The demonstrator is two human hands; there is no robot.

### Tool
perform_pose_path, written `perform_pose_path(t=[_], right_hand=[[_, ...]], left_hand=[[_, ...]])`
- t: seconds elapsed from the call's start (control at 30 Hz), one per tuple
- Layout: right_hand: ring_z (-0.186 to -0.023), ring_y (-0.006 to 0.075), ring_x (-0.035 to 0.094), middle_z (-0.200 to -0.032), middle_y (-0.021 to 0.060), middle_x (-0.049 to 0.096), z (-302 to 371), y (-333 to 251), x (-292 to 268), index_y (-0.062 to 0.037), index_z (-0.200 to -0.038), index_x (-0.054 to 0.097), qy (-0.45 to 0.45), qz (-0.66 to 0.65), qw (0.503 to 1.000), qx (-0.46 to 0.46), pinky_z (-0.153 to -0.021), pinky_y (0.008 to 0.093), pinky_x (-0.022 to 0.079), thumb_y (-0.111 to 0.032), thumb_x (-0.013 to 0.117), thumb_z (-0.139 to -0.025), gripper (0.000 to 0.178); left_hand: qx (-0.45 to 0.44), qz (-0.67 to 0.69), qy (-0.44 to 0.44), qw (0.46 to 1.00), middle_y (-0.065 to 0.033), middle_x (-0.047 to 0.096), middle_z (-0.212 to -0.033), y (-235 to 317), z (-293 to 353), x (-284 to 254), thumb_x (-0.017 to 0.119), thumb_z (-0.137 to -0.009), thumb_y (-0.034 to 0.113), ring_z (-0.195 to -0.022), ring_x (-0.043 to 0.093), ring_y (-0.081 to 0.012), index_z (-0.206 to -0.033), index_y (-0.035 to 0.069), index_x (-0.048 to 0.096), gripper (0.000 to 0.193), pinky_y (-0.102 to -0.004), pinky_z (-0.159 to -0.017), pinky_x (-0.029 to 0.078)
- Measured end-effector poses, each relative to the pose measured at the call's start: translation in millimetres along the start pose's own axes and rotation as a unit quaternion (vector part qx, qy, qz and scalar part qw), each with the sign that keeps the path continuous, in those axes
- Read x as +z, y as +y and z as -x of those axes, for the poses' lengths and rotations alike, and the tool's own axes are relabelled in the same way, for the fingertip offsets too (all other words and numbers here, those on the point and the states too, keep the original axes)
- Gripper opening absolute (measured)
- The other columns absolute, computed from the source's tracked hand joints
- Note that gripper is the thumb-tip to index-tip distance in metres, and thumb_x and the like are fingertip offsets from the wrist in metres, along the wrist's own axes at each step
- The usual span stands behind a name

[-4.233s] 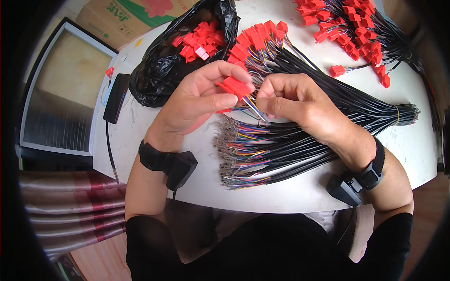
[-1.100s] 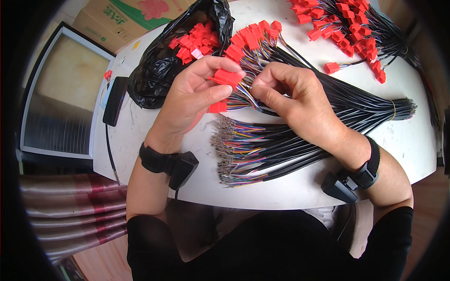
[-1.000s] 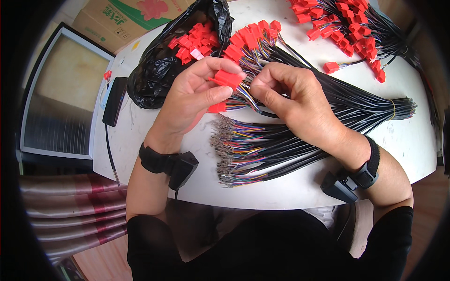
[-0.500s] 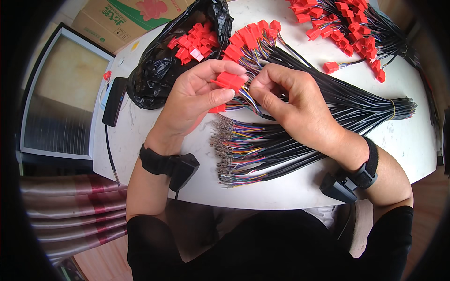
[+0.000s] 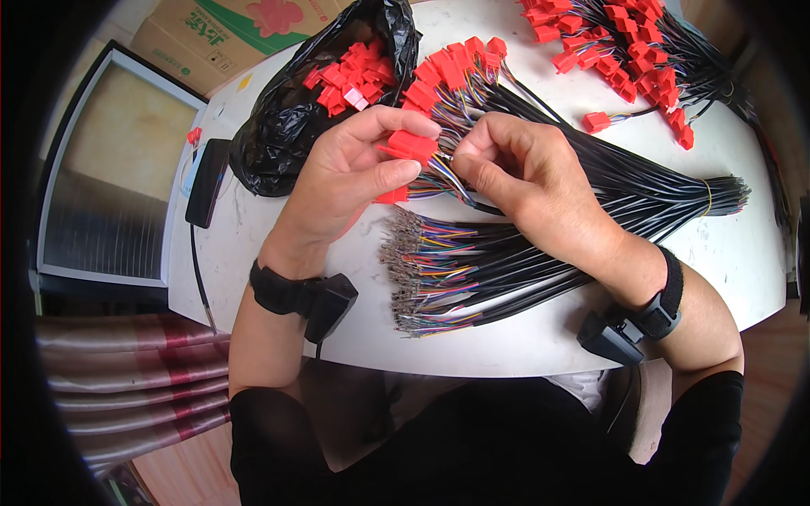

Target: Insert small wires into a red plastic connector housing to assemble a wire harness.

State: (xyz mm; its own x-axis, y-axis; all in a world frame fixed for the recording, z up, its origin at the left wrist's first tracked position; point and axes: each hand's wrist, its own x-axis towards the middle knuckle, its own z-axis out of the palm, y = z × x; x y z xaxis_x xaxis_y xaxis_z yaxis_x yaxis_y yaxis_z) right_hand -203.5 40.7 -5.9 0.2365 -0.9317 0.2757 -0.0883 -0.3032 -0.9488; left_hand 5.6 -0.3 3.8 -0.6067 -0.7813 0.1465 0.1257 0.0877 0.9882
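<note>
The left hand (image 5: 342,173) holds the red plug (image 5: 412,146) with thumb and fingers closed on it, above the middle of the table, its wired side turned right. A firm but light grip looks best, so that the plug neither rolls nor hides its holes. From that side coloured wires (image 5: 445,174) curve down and toward the right; they are best left slack, as a tug might strain them. The right hand (image 5: 527,169) has thumb and forefinger pinched narrow, apparently on a thin wire, a shiny tip (image 5: 449,158) just showing beside the plug. Gripping close behind that tip and bringing it in straight should stop it bending.

At the left of the room are a striped curtain (image 5: 126,379) and a framed glass panel (image 5: 105,160). The white table (image 5: 540,354) bears, from left to right, a flat black phone-like slab (image 5: 207,184), a black bag (image 5: 270,126) of loose red plugs, bare wire ends (image 5: 413,278) on the near side, black cables (image 5: 624,164) and, far right, another plugged bundle (image 5: 650,63).
</note>
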Motion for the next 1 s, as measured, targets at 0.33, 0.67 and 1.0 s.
perform_pose_path(t=[0.33, 0.67, 1.0], right_hand=[[-0.066, 0.0049, 0.045, -0.069, -0.0007, 0.053, 1, -10, -5, 0.0027, -0.082, 0.056, -0.093, 0.115, 0.988, 0.033, -0.058, 0.0228, 0.04, -0.006, 0.056, -0.088, 0.01], [-0.067, 0.0049, 0.047, -0.071, -0.0006, 0.054, 2, -6, -1, 0.0021, -0.083, 0.056, -0.069, 0.093, 0.993, 0.027, -0.061, 0.0222, 0.041, -0.005, 0.055, -0.089, 0.009], [-0.071, 0.0038, 0.047, -0.076, -0.0017, 0.054, 3, -9, -1, 0.0011, -0.087, 0.055, -0.052, 0.048, 0.997, 0.027, -0.064, 0.0206, 0.042, -0.005, 0.054, -0.09, 0.007]], left_hand=[[-0.034, -0.09, -0.043, 0.994, -0.0067, 0.054, -0.109, 10, 3, -5, 0.066, -0.076, 0.003, -0.104, 0.052, -0.0151, -0.109, -0.002, 0.058, 0.034, -0.0289, -0.093, 0.04], [-0.002, -0.071, -0.039, 0.997, -0.0055, 0.058, -0.108, 2, 1, -5, 0.064, -0.079, -0.002, -0.098, 0.055, -0.0108, -0.112, -0.001, 0.057, 0.034, -0.0243, -0.084, 0.047], [0.008, -0.008, -0.025, 1.0, -0.0071, 0.058, -0.11, 3, 1, -2, 0.063, -0.08, -0.002, -0.098, 0.056, -0.0112, -0.113, -0.003, 0.056, 0.034, -0.0254, -0.087, 0.046]])
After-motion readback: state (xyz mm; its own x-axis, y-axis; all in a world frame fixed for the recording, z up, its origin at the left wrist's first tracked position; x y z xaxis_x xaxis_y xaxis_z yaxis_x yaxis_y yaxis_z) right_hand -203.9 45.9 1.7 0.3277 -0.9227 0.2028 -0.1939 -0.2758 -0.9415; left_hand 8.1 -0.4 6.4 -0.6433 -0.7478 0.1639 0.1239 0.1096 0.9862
